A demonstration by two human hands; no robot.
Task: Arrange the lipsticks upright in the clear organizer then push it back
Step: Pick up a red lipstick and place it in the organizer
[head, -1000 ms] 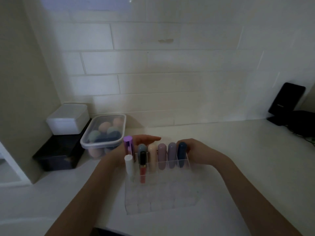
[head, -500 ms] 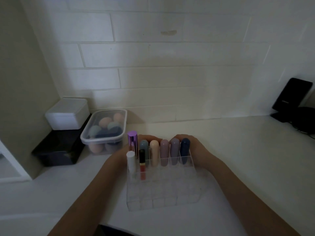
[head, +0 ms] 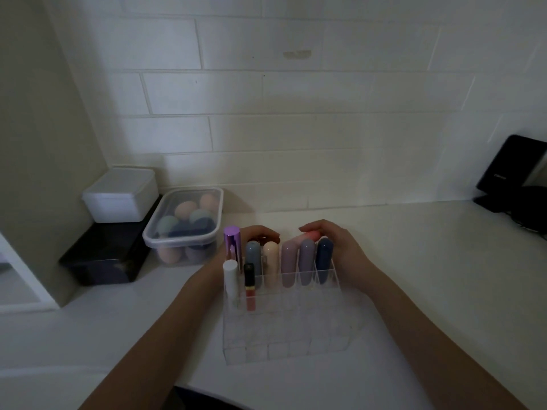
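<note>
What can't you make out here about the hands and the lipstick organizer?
Head view only, dim light:
- Left hand: mostly hidden behind the purple tube and grey lipstick; grip unreadable.
- Right hand: whether it grips the clear organizer or only touches it.
- Black device: cut off by right edge.

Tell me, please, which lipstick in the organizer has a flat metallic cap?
The purple lipstick at the back row's left end; the others there have rounded matte caps.

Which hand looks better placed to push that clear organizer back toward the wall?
Neither alone, probably: the left hand and right hand both sit behind the organizer, on its far side. Pushing back needs a hand at the near edge; the two look equally placed for that.
</note>
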